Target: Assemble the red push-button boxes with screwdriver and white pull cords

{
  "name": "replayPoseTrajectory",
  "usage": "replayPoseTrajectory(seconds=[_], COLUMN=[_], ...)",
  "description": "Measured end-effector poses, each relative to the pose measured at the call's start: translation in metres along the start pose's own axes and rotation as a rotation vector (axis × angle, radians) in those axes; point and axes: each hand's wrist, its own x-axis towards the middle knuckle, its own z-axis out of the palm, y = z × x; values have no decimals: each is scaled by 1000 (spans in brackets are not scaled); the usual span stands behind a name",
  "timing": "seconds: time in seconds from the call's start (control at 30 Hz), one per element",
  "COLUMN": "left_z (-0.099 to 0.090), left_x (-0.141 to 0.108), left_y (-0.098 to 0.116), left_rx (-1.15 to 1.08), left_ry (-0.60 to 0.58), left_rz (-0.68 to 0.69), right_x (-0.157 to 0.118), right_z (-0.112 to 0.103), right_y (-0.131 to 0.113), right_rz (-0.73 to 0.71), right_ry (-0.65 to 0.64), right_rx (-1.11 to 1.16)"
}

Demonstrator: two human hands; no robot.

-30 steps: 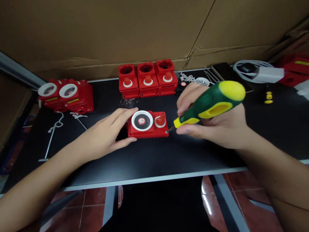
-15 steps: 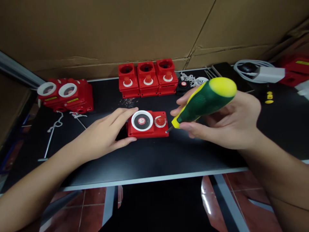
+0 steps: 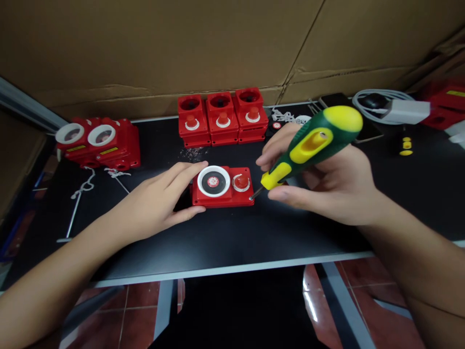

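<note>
A red box (image 3: 238,196) lies on the black table in front of me, with a white-ringed dark disc on its left and a red knob on its right. My left hand (image 3: 160,201) grips the left end of this box, fingers on the far side and thumb on the near side. In my right hand (image 3: 330,186) is a green and yellow screwdriver (image 3: 316,138), leaning up to the right. Its tip meets the box's near right corner; any screw there is too small to make out.
Three red housings (image 3: 222,118) stand in a row at the back. Two red units with white rings (image 3: 102,135) sit at the left, near a metal T-bar (image 3: 75,213) with white cord. A white adapter (image 3: 407,112), coiled cable and small yellow parts (image 3: 406,145) lie at the right.
The screwdriver has turned about its shaft, so a yellow slot in its handle now faces me. My right-hand fingers have shifted around it. The box and my left hand have stayed put.
</note>
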Motion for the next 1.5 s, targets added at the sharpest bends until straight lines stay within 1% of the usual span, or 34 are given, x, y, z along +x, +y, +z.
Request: replayPoseTrajectory(seconds=[0.1,0.17,0.27,0.37,0.53,0.77,0.87,0.97,1.03,1.17,1.27,1.33,1.5], left_z=[0,0,0,0,0,-1,-1,-1,0,1,1,1,-1], left_x=[0,0,0,0,0,-1,-1,-1,-1,-1,-1,-1,-1], left_y=[0,0,0,0,0,0,0,0,0,-1,-1,-1,1], left_rx=[2,-4,-8,-12,-10,-30,-8,18,25,21,26,33,31], left_ry=[0,-6,-7,-2,-5,3,-1,-1,7,11,12,14,12], left_rz=[-3,-10,-16,-20,-22,-16,-8,1,10,8,3,7,-2], right_x=[1,2,1,0,-2,2,2,-1,-3,-5,-3,-1,3], right_z=[-2,-3,-3,0,5,-2,-3,0,2,4,3,1,-2], right_y=[4,4,3,2,2,4,5,2,-2,-12,-15,-11,3], right_rz=[-56,-68,-77,-93,-100,-92,-112,-37,27,84,107,75,-71], right_ry=[16,16,48,65,59,18,45,88,91,27,-18,-39,-80], right_rx=[-78,-114,-150,-166,-176,-168,-173,-99,-23,54,78,54,-90])
